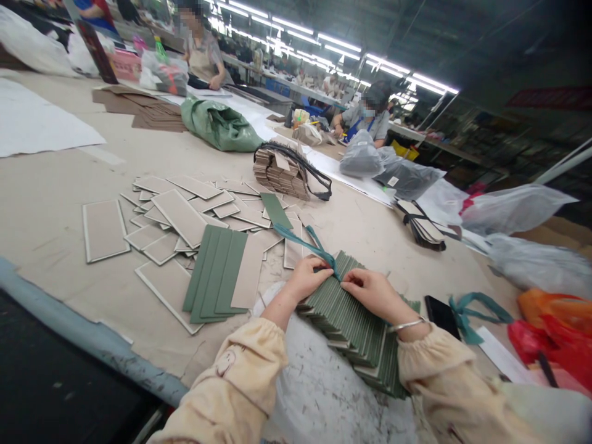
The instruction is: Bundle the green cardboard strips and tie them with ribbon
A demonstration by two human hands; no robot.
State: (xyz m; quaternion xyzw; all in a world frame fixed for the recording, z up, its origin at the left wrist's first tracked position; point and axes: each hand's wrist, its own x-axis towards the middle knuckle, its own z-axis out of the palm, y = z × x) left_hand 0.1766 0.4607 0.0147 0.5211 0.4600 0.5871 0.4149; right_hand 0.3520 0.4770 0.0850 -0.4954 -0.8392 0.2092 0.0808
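Observation:
A thick stack of green cards (356, 327) lies tilted on the table in front of me. A teal ribbon (305, 240) runs from the stack's top edge back over the table. My left hand (308, 277) is closed in a pinch on the ribbon at the stack's top. My right hand (370, 290) is closed beside it, fingertips pressed on the same knot area of the ribbon. Both wrists wear cream sleeve covers; a silver bangle sits on the right one.
Loose grey cards (180, 216) and a fan of green ones (217, 277) lie to the left. A tied bundle of grey cards (282, 172) stands behind. A black phone (441, 316), another teal ribbon (476, 308), plastic bags and seated co-workers are beyond.

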